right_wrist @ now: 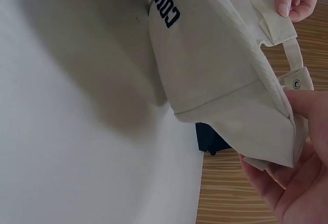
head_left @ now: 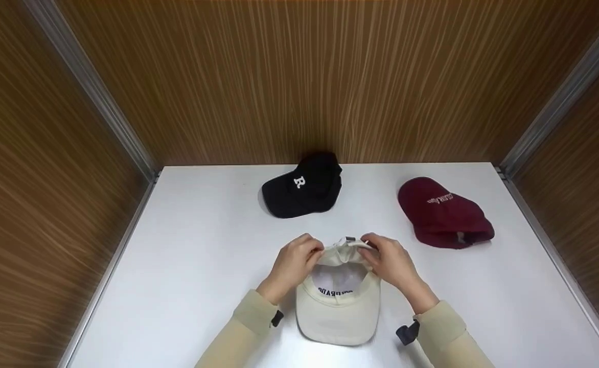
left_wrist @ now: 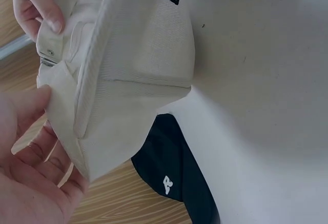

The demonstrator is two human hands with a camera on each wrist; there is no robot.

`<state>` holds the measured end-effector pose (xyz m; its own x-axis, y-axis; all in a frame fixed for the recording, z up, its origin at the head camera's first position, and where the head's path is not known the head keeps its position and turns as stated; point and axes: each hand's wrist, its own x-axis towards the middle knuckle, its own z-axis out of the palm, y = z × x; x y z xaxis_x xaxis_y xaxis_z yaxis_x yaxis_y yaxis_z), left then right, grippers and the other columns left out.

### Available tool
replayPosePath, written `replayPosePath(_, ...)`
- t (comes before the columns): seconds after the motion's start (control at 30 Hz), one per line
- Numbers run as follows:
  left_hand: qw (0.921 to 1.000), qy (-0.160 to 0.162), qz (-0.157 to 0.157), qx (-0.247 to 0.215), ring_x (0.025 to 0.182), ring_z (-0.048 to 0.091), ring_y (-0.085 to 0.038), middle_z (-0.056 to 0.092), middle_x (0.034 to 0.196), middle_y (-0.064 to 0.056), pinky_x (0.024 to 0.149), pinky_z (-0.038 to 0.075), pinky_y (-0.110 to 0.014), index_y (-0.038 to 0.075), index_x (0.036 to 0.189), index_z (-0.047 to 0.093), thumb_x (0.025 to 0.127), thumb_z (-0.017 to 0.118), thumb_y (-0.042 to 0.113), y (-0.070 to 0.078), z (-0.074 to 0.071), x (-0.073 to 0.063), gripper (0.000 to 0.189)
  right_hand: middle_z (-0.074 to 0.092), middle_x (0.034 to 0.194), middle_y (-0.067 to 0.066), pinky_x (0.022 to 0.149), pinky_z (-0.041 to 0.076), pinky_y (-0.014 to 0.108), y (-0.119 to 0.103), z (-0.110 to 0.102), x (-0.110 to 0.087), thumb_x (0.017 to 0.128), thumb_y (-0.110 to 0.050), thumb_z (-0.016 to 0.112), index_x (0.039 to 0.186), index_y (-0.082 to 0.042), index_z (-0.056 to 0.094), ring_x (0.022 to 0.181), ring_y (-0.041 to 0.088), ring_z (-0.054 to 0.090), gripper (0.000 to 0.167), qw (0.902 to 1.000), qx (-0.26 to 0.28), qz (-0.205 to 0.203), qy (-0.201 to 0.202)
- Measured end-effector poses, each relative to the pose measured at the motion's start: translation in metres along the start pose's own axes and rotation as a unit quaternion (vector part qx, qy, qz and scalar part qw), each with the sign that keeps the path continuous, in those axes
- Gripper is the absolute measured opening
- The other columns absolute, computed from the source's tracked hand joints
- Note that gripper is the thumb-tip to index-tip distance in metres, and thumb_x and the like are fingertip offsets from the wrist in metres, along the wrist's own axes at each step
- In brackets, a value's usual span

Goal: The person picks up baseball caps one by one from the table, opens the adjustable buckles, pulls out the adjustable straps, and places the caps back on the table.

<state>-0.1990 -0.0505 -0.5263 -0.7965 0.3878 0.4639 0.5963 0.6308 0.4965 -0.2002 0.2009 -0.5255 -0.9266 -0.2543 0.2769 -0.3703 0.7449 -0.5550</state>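
Observation:
A cream baseball cap with dark lettering lies at the front middle of the table, its brim toward me and its inside showing. My left hand pinches the left side of its back edge, thumb on one face and fingers behind, as the left wrist view shows. On the right side of that edge, my right hand grips the fabric the same way. Between the hands runs the cap's back strap with a metal buckle. In the right wrist view a snap shows near my right thumb.
A black cap with a white R sits at the back middle of the white table. Farther right lies a maroon cap with pale lettering. Wood-grain panels with metal edging enclose the back and both sides.

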Motion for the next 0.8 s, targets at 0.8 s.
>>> replayPosePath(0.8, 0.9970, -0.052, -0.008, -0.057, 0.072, 0.058, -0.003, 0.065, 0.080, 0.007, 0.067, 0.049, -0.018, 0.012, 0.087, 0.076, 0.094, 0.068, 0.022, 0.008, 0.006, -0.001, 0.014, 0.072, 0.094, 0.005, 0.071, 0.054, 0.045, -0.011, 0.007, 0.006, 0.091, -0.010, 0.070, 0.100, -0.010, 0.071, 0.083, 0.022, 0.069, 0.009, 0.9960, -0.003, -0.041, 0.079)
